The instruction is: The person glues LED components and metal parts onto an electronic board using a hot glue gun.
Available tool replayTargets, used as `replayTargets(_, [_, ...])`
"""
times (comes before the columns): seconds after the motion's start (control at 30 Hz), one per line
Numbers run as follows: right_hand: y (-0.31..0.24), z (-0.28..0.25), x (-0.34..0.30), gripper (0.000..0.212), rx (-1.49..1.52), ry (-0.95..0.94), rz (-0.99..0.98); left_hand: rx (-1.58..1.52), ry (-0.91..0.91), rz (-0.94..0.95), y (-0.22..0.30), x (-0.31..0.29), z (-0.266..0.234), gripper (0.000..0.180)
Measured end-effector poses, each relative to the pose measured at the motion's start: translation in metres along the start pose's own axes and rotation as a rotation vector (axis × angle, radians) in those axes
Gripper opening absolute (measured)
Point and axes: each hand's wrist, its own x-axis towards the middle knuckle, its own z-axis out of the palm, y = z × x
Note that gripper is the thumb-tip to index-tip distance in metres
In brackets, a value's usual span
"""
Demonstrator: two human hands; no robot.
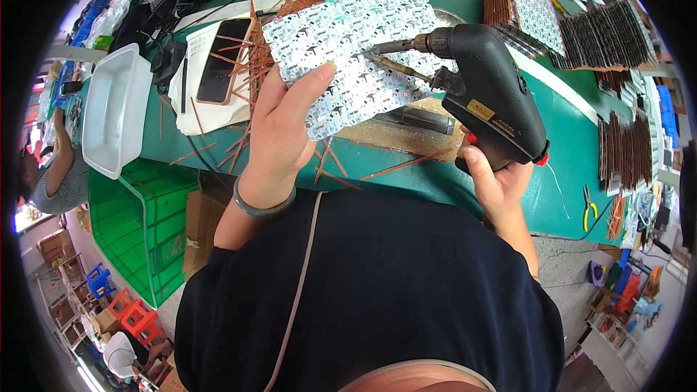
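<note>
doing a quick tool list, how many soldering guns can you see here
1: the black soldering gun, held in the right hand and pointing toward the white board sheet in the left hand. Others could be hidden behind the sheet.

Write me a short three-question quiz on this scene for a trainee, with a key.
1. What does the right hand hold?
2. True or false: in the picture, the phone lies to the left of the white patterned panel.
3. Which colour shows on the pliers: A) purple, B) yellow, C) pink?

Key:
1. A black pistol-shaped tool.
2. True.
3. B.
</note>
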Motion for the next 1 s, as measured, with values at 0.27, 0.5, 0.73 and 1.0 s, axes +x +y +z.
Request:
replayTargets(0.27, [0.0044, 0.001, -0.0021, 0.045, 0.044, 0.048, 0.021, -0.01, -0.002, -0.008, -0.0005, -0.0006, 0.0001, 0.03])
replayTargets(0.5, [0.0051, 0.0014, 0.0008, 0.043, 0.014, 0.038, -0.016, -0.021, -0.021, -0.005, 0.0005, 0.0007, 0.0014, 0.031])
replayTargets(0.73, [0.0044, -0.0007, -0.0018, 0.044, 0.01, 0.005, -0.008, -0.023, 0.005, 0.002, -0.0008, 0.0007, -0.0005, 0.029])
replayTargets(1.0, [0.0026, -0.0004, -0.0019, 0.044, 0.038, 0.013, -0.005, -0.019, -0.009, 0.001, 0.0013, 0.0006, 0.0009, 0.028])
